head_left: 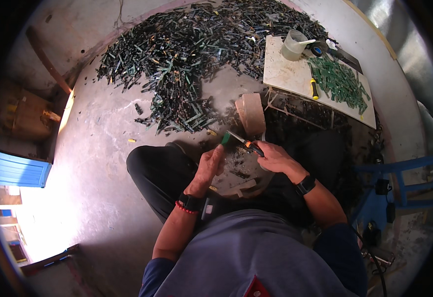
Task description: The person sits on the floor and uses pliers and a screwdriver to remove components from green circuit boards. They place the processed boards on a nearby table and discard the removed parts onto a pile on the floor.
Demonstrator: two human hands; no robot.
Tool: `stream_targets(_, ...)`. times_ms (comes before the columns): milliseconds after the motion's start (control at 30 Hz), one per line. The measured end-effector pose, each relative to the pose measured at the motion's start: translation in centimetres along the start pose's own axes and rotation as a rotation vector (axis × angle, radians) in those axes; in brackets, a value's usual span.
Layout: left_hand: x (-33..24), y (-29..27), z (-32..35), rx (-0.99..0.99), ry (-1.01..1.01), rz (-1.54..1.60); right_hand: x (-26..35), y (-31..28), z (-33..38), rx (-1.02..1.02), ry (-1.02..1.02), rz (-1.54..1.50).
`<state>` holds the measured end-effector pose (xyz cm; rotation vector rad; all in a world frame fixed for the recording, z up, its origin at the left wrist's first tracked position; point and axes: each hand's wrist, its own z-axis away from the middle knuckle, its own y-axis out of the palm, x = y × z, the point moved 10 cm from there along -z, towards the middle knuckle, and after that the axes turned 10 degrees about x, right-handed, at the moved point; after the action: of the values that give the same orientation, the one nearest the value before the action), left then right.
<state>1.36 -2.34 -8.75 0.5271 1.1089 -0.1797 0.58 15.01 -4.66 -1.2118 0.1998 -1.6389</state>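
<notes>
Small green strip-shaped circuit board (225,138) sat pinched in the left hand (210,165), held out over the lap above the concrete floor (93,163). Head view: right hand (275,157) had its grip closed on an orange-and-black-handled screwdriver (246,144), the metal tip meeting the board's edge. A large heap of dark green boards (192,54) lay beyond, and a pale slab desk (290,74) carried sorted green strips (340,81), a clear plastic cup (293,44) and a yellow-handled tool (314,88). Judgement: prying would go best with the board braced firmly, tip kept shallow and angled away from the fingers.
</notes>
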Motion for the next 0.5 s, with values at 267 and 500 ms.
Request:
stream_targets(267, 0.6, -0.2, -0.1, -0.004, -0.01, 0.064, -0.3, -0.1, 0.0, -0.116, -0.002, 0.185)
stream_targets(500, 1.4, -0.4, 0.0, -0.018, -0.079, 0.188, 1.5, -1.4, 1.0, -0.34, -0.015, 0.458)
